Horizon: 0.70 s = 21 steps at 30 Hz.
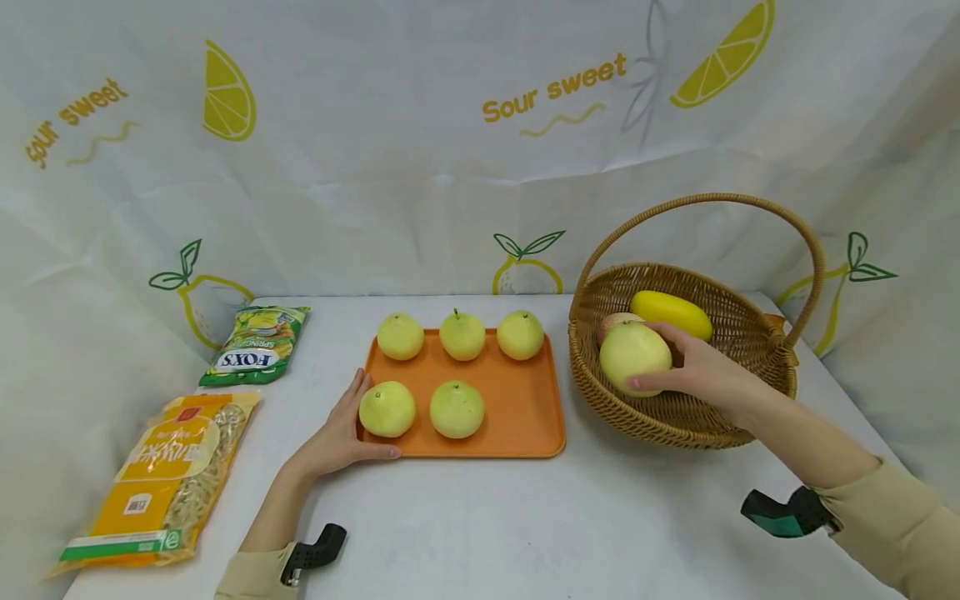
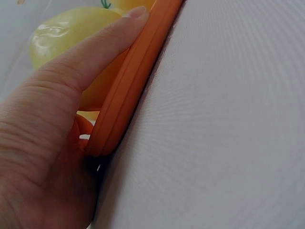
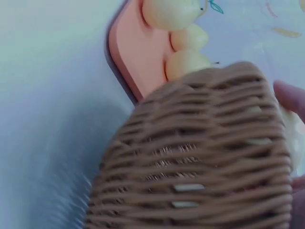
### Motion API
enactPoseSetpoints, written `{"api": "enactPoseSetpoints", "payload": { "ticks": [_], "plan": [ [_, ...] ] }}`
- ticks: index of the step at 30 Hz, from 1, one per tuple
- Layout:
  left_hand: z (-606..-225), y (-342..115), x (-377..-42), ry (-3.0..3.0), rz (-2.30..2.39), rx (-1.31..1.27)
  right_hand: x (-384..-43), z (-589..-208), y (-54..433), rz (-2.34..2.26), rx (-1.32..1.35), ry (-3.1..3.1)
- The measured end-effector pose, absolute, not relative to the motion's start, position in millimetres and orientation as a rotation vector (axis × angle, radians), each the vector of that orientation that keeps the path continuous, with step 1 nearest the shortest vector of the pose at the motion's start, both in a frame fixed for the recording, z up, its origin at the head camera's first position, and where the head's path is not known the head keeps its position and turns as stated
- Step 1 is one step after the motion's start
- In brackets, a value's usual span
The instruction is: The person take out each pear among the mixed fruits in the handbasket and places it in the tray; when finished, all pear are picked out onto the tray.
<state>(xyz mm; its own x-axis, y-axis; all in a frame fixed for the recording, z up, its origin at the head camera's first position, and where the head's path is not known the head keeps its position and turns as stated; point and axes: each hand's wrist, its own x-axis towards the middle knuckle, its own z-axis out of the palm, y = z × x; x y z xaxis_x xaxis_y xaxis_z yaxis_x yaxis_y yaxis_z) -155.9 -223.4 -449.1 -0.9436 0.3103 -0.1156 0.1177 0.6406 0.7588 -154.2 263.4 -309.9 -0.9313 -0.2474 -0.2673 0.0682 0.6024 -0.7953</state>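
Observation:
My left hand (image 1: pixel 337 433) holds the near left corner of an orange tray (image 1: pixel 517 417). Its thumb lies along the front rim and its fingers along the left side; the left wrist view shows the thumb (image 2: pixel 95 57) over the rim beside an apple. Several yellow-green apples (image 1: pixel 457 409) sit on the tray. My right hand (image 1: pixel 705 371) grips another yellow-green apple (image 1: pixel 633 357) inside a wicker basket (image 1: pixel 675 429). Behind that apple are a yellow elongated fruit (image 1: pixel 671 313) and a partly hidden reddish fruit (image 1: pixel 613 321). The basket wall covers most of the right wrist view.
A tall arched handle (image 1: pixel 697 198) spans the basket. At the left lie a green FOX'S bag (image 1: pixel 258 343) and an orange-yellow food package (image 1: pixel 165 479). A white printed cloth (image 1: pixel 420 150) hangs behind the table.

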Motion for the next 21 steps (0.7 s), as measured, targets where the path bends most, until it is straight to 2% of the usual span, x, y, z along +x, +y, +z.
{"api": "enactPoseSetpoints", "payload": {
  "ticks": [7, 21],
  "plan": [
    [-448.2, -223.5, -156.1, 2.631, 1.178, 0.345, -145.3, -317.9, 256.3, -1.409, -0.030, 2.492],
    [-449.1, -222.8, -156.1, 2.635, 1.189, 0.360, -134.6, -320.5, 250.9, -1.522, -0.054, 2.636]
  ]
}}
